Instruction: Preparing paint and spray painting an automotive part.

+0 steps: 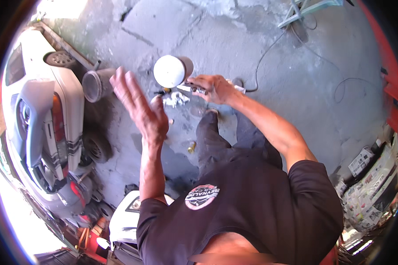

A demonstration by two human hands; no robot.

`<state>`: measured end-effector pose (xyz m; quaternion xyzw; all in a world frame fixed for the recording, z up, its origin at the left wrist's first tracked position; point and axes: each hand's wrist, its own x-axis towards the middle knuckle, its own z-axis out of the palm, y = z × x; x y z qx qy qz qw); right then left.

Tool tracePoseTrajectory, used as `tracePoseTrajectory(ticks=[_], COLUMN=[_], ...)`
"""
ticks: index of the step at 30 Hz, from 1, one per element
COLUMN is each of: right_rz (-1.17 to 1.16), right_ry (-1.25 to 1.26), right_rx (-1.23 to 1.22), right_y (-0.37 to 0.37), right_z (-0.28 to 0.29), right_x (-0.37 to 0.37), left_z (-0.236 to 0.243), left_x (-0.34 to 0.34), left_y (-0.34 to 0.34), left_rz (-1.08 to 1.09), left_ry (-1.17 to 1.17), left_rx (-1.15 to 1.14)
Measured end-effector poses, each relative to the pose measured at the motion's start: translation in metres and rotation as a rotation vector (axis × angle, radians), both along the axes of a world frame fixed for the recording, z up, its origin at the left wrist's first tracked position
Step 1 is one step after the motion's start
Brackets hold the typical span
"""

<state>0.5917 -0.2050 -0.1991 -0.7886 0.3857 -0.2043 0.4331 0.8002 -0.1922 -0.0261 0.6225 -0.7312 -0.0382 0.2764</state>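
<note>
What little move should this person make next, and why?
Perhaps bring the left hand in to steady the white-topped round container: that hand is raised and seems empty, while the right hand grips a small tool close by it. Whether tool and container touch, I cannot tell.

Head view: one wide fisheye, head-worn (left unit of a side-by-side pair). Faces steeply downward, picture upright. Dark shirt (256, 198) nearest, filling the lower middle; left hand (142, 108) and right hand (213, 89) farther off, above; grey floor (309, 101) beyond. Straight edges bow toward the rim.
</note>
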Motion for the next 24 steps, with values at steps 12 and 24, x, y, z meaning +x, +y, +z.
tracePoseTrajectory(ticks=[12,24], right_rz=[-0.312,-1.148], right_ry=[0.001,-0.193], right_rx=[0.059,0.253], right_y=[-0.017,-0.080], right_z=[0.103,0.163], right_x=[-0.145,-0.243], left_z=[0.055,-0.102], left_x=[-0.163,-0.135], left_y=[-0.067,-0.118], left_rz=[-0.398,-0.505], left_ry=[-0.044,0.487], left_rx=[0.076,1.032])
